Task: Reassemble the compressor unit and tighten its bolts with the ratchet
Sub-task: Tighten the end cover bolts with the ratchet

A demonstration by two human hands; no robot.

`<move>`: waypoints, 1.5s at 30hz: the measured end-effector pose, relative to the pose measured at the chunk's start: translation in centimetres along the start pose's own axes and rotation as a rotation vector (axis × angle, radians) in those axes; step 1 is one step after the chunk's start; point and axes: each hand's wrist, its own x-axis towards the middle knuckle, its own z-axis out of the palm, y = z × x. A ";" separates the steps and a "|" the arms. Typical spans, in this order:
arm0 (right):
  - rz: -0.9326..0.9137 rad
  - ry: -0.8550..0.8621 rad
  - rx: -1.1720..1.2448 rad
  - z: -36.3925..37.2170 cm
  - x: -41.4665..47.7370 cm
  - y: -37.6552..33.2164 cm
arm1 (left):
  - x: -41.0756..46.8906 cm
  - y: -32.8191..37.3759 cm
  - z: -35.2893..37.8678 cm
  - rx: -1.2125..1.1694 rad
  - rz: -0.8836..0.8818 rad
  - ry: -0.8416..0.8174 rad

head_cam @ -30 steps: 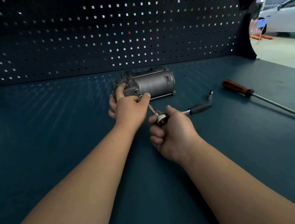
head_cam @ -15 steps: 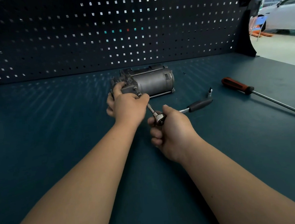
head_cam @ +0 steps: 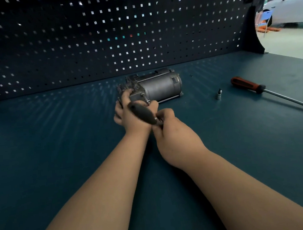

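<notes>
Compressor unit: the compressor unit (head_cam: 160,86) lies on its side on the bench (head_cam: 57,141), near the back edge and about midway along it, just in front of the pegboard (head_cam: 85,38).

Left hand: the left hand (head_cam: 123,116) grips the unit's near end block, with fingers curled over the casting.

Right hand: the right hand (head_cam: 174,136) has its fingers closed round the head end of the ratchet (head_cam: 142,113). The black handle juts out across the back of the left hand.

Drive line: a thin extension (head_cam: 146,99) runs from the ratchet towards the unit's near face. Whether it sits square on a bolt head is too small to tell.

Risk, slipping off: held at the head and not the handle, the ratchet could tilt, and the socket could cam off and round the bolt.

Risk, knuckles: the handle swings right over the left hand, so a sudden slip could rap it.

Risk, rolling: the round body could turn on the bench if the left grip eases.

Risk, clutter: the loose bit (head_cam: 218,94) and the screwdriver (head_cam: 247,85) lie towards the right edge, apart from the work. A wide sweep could knock them.
</notes>
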 end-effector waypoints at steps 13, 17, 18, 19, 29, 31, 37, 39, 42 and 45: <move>0.761 -0.131 1.700 -1.6 1.4 -0.6 | -0.1 0.3 0.0 0.067 0.070 -0.069; 0.691 -0.108 1.489 -0.8 1.1 -1.1 | 0.4 0.0 -0.1 0.061 0.048 -0.045; 0.667 -0.088 1.422 -0.7 1.1 -1.1 | 0.4 0.0 -0.1 0.067 0.032 -0.047; 0.638 -0.064 1.333 -0.6 1.1 -1.1 | 0.4 0.0 -0.1 0.049 0.034 -0.051; -0.033 0.035 -0.046 -0.5 0.3 -0.4 | 0.2 0.5 -0.6 -0.124 -0.135 -0.095; 0.009 0.027 0.048 -0.4 0.4 -0.2 | -0.1 0.7 -0.7 -0.121 -0.078 -0.055; 0.371 0.082 0.741 -0.3 1.7 -0.6 | 0.5 -0.2 -0.6 0.031 0.072 -0.132; 0.551 0.039 1.111 -0.5 2.0 -1.1 | 0.6 -0.4 -0.9 0.022 0.075 -0.136; 0.711 -0.172 1.544 -1.4 1.9 -1.1 | 0.6 -0.5 -0.9 0.008 0.076 -0.120; 0.720 -0.303 1.651 -1.7 2.0 -0.6 | 0.9 -0.6 -0.6 0.007 0.096 -0.080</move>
